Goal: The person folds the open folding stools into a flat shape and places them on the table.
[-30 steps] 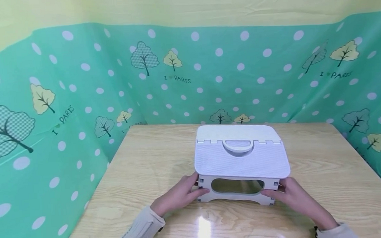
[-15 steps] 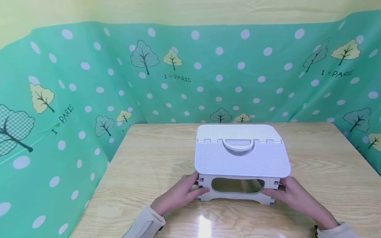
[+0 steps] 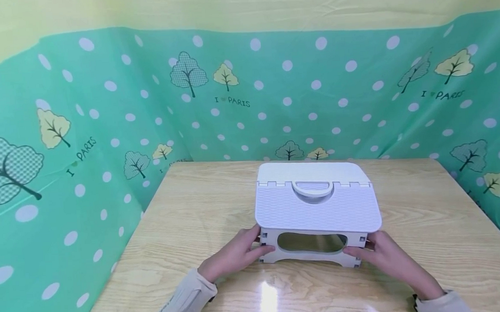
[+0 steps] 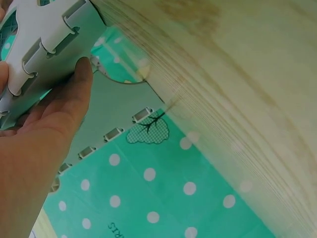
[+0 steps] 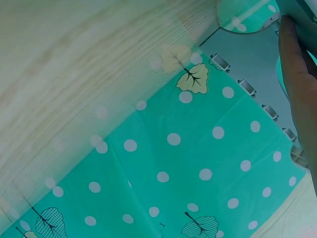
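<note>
A white folding stool (image 3: 316, 213) stands unfolded on the table, its textured top split by a hinge line and fitted with a curved carry handle (image 3: 313, 191). My left hand (image 3: 238, 253) holds the left end of its front leg panel, thumb on the face and fingers round the side. On the opposite end my right hand (image 3: 384, 255) grips the same panel, its thumb close to the oval cut-out. The left wrist view has the hinged leg panel (image 4: 54, 44) against the fingers. In the right wrist view, the side panel (image 5: 247, 59) lies beyond my hand; some fingertips are hidden.
The stool sits on a light wood-grain table (image 3: 202, 210), glare near its front. Behind and on both sides hangs a green curtain (image 3: 231, 124) with white dots and printed trees, yellow along its top.
</note>
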